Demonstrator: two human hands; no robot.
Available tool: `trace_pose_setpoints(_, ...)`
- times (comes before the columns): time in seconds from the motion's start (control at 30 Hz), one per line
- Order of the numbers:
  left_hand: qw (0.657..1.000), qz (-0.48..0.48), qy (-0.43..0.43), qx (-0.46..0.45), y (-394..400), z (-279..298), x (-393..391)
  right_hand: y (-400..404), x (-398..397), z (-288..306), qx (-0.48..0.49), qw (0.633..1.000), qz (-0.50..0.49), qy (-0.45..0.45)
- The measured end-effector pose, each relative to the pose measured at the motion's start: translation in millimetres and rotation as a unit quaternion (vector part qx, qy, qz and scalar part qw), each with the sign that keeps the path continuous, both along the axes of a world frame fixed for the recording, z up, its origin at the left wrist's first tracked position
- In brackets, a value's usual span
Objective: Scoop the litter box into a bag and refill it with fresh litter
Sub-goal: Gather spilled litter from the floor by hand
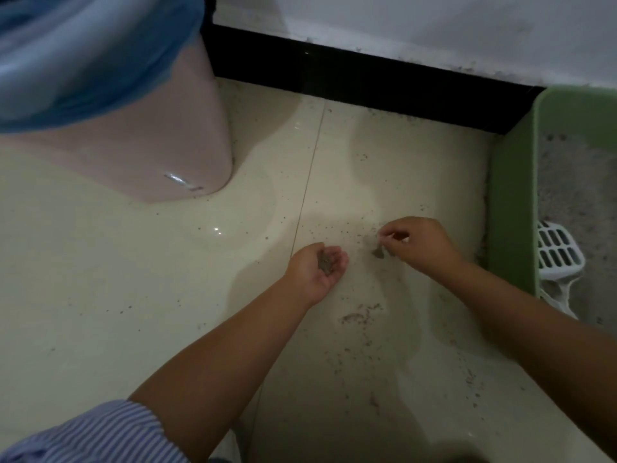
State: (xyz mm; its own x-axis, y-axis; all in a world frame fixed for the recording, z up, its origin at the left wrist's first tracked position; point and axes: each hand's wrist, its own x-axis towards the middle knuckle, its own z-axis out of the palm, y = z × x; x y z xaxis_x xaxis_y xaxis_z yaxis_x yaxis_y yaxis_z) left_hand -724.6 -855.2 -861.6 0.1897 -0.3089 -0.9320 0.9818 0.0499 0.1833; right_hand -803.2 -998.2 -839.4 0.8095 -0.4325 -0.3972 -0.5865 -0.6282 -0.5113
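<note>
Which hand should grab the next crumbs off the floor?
The right hand: it is already pinching at a clump on the floor. The left hand is cupped, full of litter.

Home interior, floor-level corner: glossy cream floor tiles, black skirting board under a white wall; pink waste bin with blue liner; green cat litter box.
</note>
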Motion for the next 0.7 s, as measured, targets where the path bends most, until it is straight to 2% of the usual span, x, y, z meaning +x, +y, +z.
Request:
trace_pose_setpoints(0.07, 1.000, -0.008, -0.010, 0.008, 2, -1, 0, -10, -8, -11, -0.058, 0.997, 0.022, 0.035)
trace_pose_setpoints(0.13, 0.999, -0.027, -0.022, 0.014, 5, -3, 0, -9, -14, -22, -0.078, 0.995, 0.061, 0.031)
trace_pose_setpoints(0.4, 0.998, -0.043, -0.041, 0.012, 5, -2, 0, 6, -13, -34, -0.080, 0.993, 0.089, 0.007)
trace_pose_setpoints(0.53, 0.998, -0.046, -0.040, -0.007, 3, 5, -1, 4, -8, -34, -0.082, 0.982, 0.149, 0.075)
trace_pose_setpoints(0.7, 0.998, -0.036, -0.040, 0.010, -2, 5, 2, 4, 3, -26, -0.072, 0.981, 0.135, 0.116)
